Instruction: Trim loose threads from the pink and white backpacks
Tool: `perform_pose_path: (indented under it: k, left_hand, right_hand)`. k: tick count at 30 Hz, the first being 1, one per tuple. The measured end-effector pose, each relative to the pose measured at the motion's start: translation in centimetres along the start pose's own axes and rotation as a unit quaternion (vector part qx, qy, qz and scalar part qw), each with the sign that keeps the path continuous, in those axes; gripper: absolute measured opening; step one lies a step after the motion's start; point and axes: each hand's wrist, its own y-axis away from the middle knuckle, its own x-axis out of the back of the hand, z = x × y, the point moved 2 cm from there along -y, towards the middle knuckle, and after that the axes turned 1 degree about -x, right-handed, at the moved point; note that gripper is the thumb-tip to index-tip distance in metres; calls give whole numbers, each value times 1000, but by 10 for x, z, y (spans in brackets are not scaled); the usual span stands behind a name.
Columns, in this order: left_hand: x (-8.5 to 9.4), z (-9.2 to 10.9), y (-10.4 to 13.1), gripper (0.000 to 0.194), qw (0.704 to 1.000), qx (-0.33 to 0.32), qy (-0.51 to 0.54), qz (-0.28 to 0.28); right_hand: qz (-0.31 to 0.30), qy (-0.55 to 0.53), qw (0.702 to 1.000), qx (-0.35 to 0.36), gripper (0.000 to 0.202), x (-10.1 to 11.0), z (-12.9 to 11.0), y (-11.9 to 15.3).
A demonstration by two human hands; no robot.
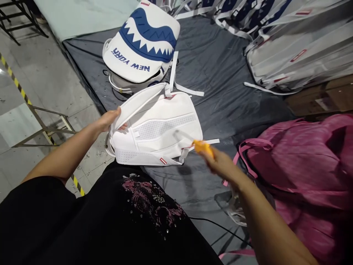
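Observation:
A white backpack (165,134) lies with its padded, perforated back panel up on the dark cloth in front of me. My left hand (111,119) is closed round one of its shoulder straps at the left end. In my right hand (216,160), over the bag's right edge, is an orange-handled tool (203,148); its thin, pale shaft points left above the panel and is blurred. Just beyond lies a second white bag (150,40) with a blue jagged-teeth pattern and the words NEW YORK.
Pink backpacks (306,158) are heaped at the right. White and blue bags (300,51) stand in a row at the upper right beside brown cardboard boxes (320,97). A black cable (217,223) crosses the dark cloth (217,70). Metal frames (55,129) stand on the floor at left.

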Motion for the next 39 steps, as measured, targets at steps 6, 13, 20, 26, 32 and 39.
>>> perform_pose_path:
  k: [6, 13, 20, 26, 32, 39]
  left_hand:
    - [-20, -10, 0, 62, 990, 120, 73, -29]
    - [-27, -8, -18, 62, 983, 160, 56, -66]
    - [-34, -7, -18, 58, 983, 162, 18, -82]
    - [-79, -17, 0, 57, 988, 117, -12, -105]
    - [-146, -4, 15, 58, 989, -74, -118, -42]
    - [-206, 17, 6, 60, 848, -266, -449, 88]
  right_hand:
    - [-22, 43, 994, 102, 52, -11, -70, -38]
    - [-15, 59, 991, 120, 46, -6, -94, -42]
    - [0, 38, 989, 140, 44, 0, -107, -28]
    - [-50, 23, 993, 101, 46, 7, -95, -10]
    - [55, 60, 995, 55, 47, 43, -63, 9]
    - [133, 141, 981, 19, 47, 66, -32, 17]
